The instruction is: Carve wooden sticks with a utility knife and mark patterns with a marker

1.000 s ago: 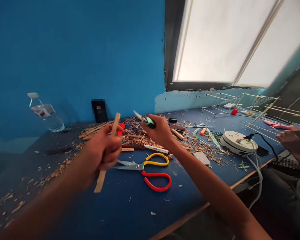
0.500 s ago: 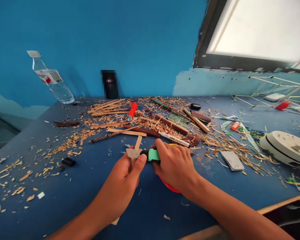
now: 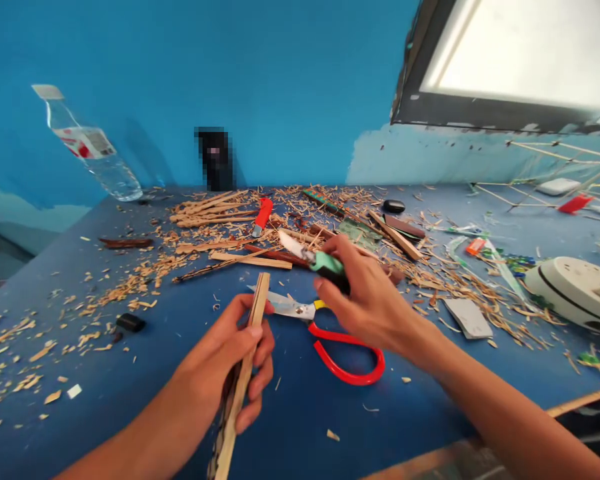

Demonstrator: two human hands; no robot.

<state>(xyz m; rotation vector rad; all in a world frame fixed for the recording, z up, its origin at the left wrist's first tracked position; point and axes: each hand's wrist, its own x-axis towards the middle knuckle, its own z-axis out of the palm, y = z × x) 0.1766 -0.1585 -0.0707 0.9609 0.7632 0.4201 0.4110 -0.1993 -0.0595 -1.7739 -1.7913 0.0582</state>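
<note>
My left hand (image 3: 225,363) is closed round a flat pale wooden stick (image 3: 256,303) that points up and away from me over the blue table (image 3: 155,407). My right hand (image 3: 367,300) grips a green-handled utility knife (image 3: 320,261), blade out and pointing left, raised a little above and to the right of the stick's tip. Blade and stick are apart. Scissors (image 3: 340,333) with red and yellow handles lie on the table under and between both hands.
Wood shavings and sticks (image 3: 215,213) litter the back of the table. A tilted-looking water bottle (image 3: 87,147), a red cutter (image 3: 263,215), a white marker, a black oval object (image 3: 394,206), a white round device (image 3: 575,290) and thin stick frames (image 3: 555,157) stand around.
The knife was pressed against the stick near its top; now my right hand has lifted it away up and right. The stick sits lower in my left hand.
</note>
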